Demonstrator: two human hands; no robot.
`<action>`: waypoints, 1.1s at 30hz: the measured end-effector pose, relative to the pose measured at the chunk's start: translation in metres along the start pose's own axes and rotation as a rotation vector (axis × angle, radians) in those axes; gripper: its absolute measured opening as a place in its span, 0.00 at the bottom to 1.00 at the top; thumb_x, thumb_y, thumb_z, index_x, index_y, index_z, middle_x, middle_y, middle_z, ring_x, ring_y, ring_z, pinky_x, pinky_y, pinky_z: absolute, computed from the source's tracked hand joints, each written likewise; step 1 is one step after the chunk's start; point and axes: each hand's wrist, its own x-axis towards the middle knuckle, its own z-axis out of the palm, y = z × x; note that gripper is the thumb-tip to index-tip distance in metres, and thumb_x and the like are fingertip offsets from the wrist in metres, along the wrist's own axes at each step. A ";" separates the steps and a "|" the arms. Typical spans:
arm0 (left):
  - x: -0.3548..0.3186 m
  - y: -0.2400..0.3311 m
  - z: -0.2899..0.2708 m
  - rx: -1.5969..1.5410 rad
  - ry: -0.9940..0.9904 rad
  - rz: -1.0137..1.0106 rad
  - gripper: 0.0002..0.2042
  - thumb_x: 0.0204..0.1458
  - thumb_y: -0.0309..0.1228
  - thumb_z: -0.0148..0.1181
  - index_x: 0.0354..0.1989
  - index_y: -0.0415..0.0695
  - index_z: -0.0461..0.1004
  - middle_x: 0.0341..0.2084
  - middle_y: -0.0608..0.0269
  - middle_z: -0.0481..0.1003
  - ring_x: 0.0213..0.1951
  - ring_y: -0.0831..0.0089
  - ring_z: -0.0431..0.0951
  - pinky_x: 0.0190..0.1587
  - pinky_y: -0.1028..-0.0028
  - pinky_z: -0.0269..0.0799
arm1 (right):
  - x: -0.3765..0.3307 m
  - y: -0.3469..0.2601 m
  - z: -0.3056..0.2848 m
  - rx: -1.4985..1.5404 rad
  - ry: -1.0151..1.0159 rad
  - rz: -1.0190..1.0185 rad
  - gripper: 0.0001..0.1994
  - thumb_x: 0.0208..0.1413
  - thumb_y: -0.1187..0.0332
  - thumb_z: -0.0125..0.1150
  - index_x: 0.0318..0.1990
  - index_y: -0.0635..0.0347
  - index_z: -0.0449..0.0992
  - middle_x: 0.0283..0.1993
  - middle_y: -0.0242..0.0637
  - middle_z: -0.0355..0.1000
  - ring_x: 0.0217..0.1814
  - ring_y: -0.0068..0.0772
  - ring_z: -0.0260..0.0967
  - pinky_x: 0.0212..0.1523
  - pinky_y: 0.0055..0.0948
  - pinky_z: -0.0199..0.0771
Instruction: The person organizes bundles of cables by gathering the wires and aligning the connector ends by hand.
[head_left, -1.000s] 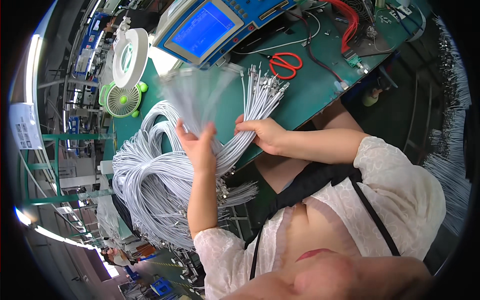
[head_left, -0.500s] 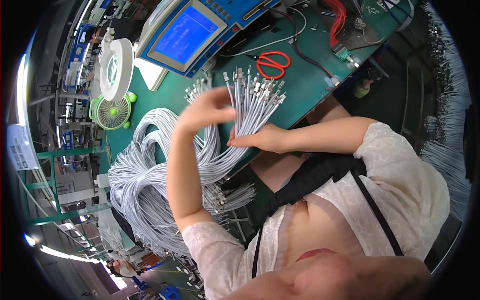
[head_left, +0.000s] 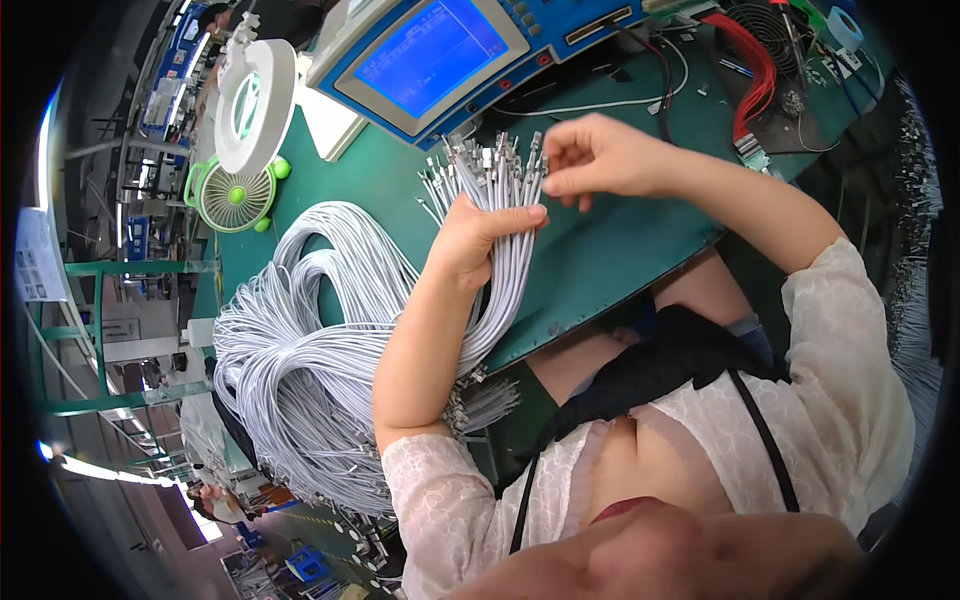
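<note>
My left hand (head_left: 478, 238) grips a thick bundle of white cables (head_left: 508, 258) just below their metal-tipped ends, which fan out above my fingers. My right hand (head_left: 592, 157) hovers at the top right of that fan, its fingertips pinching at one of the cable ends (head_left: 540, 170). The bundle runs down past the edge of the green table (head_left: 600, 250) toward my lap. A much larger coil of the same white cables (head_left: 300, 370) lies to my left, partly hidden by my left forearm.
A tester with a blue screen (head_left: 432, 52) stands at the back of the table. A round magnifier lamp (head_left: 252, 100) and a small green fan (head_left: 232, 196) are at the left. Red wires (head_left: 752, 75) lie at the back right. Shelving fills the far left.
The left hand has dropped from the cable tips to grip the bundle lower. The right hand has let go of the bundle and risen to the cable ends. The view has shifted.
</note>
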 end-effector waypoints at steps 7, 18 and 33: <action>0.003 -0.005 0.004 0.029 0.046 0.037 0.20 0.33 0.17 0.65 0.39 0.38 0.70 0.33 0.63 0.73 0.34 0.75 0.73 0.38 0.75 0.70 | 0.009 0.005 -0.008 0.158 0.132 -0.089 0.07 0.50 0.73 0.57 0.33 0.63 0.66 0.27 0.33 0.70 0.27 0.20 0.69 0.28 0.18 0.72; -0.001 0.000 0.006 -0.031 0.032 -0.037 0.18 0.36 0.18 0.64 0.40 0.37 0.71 0.32 0.61 0.75 0.32 0.75 0.75 0.37 0.75 0.71 | -0.002 0.003 -0.004 0.194 0.138 -0.089 0.08 0.49 0.74 0.57 0.36 0.64 0.67 0.27 0.36 0.72 0.27 0.22 0.71 0.27 0.17 0.72; 0.000 -0.009 0.007 0.042 0.108 0.058 0.17 0.36 0.16 0.63 0.37 0.36 0.70 0.30 0.59 0.74 0.29 0.74 0.75 0.34 0.75 0.72 | -0.002 0.007 -0.003 0.085 0.159 -0.107 0.10 0.49 0.75 0.57 0.40 0.63 0.67 0.27 0.34 0.71 0.25 0.20 0.70 0.26 0.16 0.71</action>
